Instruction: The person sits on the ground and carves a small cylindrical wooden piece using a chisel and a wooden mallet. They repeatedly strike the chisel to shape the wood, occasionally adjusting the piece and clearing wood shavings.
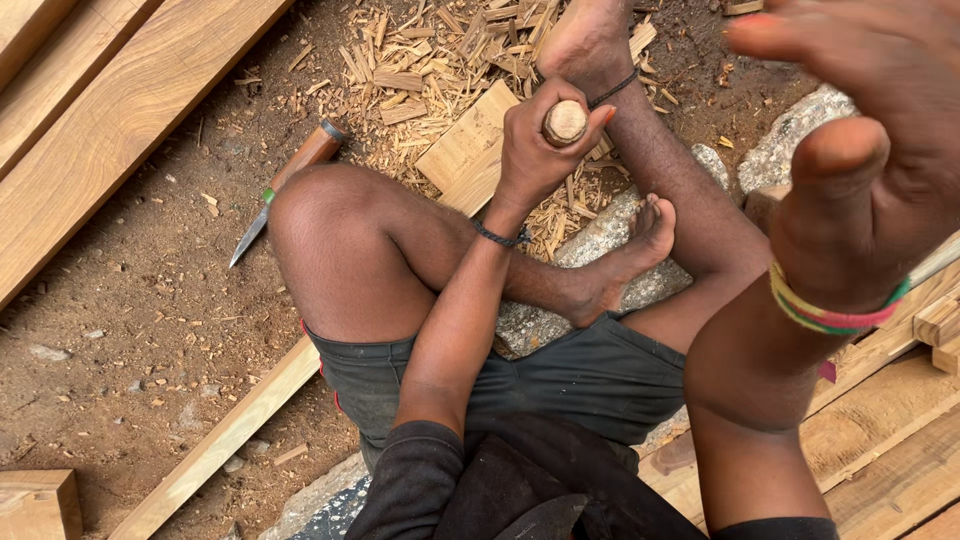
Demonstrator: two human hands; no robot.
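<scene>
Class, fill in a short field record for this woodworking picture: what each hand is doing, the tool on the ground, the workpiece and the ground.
Left hand: closed around a round wooden handle, its end showing above the fist
Right hand: raised near the camera, fingers spread, holding nothing, blurred
Workpiece: flat wooden block under the left hand
Tool on ground: chisel with a wooden handle, beside the knee
Ground: dirt with wood chips
Nearby: planks at upper left
</scene>
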